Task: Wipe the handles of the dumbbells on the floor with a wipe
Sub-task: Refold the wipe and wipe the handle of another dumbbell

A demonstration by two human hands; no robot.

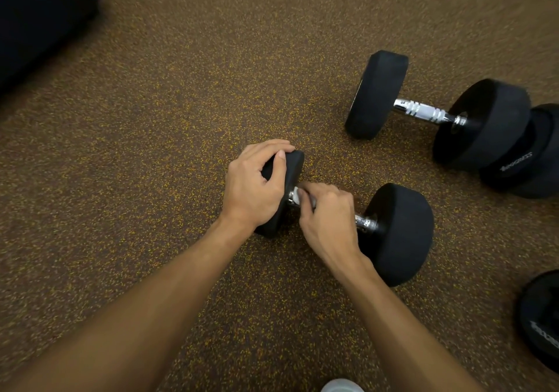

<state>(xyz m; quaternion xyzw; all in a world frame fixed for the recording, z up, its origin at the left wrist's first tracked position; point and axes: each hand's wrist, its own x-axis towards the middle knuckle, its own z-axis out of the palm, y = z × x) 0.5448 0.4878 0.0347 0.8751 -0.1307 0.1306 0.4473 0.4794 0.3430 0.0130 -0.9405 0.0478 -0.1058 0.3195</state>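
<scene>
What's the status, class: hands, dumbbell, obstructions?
Left hand steadies near dumbbell's left head. Right hand presses white wipe around its handle. Second dumbbell apart, untouched. Nothing in the way.

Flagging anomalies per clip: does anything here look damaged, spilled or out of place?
Nothing stands out. The left hand steadies the near dumbbell by its head, the right hand holds a wipe on its handle, and the floor looks dry.
</scene>
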